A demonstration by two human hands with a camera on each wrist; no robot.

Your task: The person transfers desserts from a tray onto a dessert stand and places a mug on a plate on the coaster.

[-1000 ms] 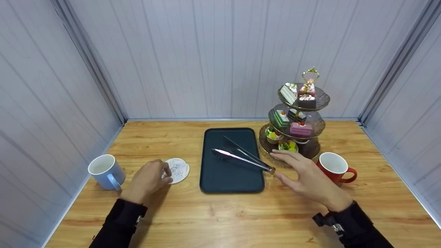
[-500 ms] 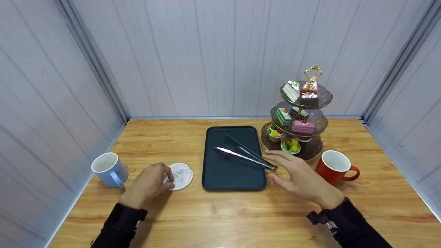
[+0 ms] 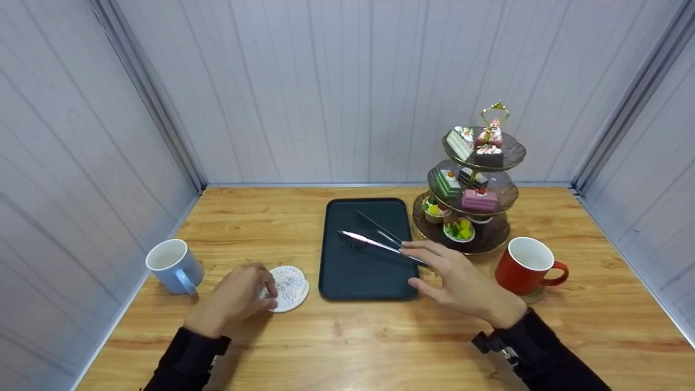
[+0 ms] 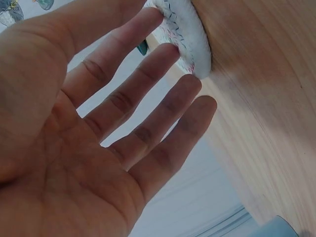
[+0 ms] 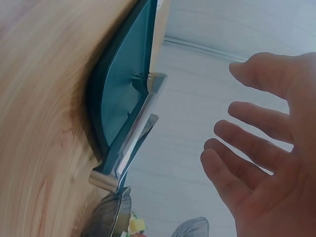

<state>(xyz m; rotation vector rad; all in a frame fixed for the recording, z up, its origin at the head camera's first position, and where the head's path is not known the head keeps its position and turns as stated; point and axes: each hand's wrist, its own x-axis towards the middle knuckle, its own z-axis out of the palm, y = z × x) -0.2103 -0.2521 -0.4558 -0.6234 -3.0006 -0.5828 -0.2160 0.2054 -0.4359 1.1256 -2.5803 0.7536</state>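
Note:
My left hand [image 3: 239,296] pinches the left edge of a round white speckled coaster [image 3: 290,288] between thumb and fingers. In the left wrist view the fingertips meet the rim of the coaster [image 4: 190,42], while the outer fingers stay nearly straight. A dark tray [image 3: 366,279] lies in the middle of the table, with metal tongs [image 3: 369,243] slanting across it. Over the tray's right edge, my right hand [image 3: 456,277] is spread and holds nothing, covering the tongs' handle end in the head view. The right wrist view shows its fingers apart from the tongs [image 5: 136,133].
A light blue mug [image 3: 172,266] stands left of my left hand. On the right, a red mug [image 3: 521,269] sits on a coaster. Behind it rises a three-tier stand [image 3: 491,231] with several small cakes. Panelled walls border the wooden table [image 3: 347,347].
The coaster has come toward me and slightly right with my left hand. My right hand has shifted left, over the tray's edge and the tongs' end. The view has tilted slightly.

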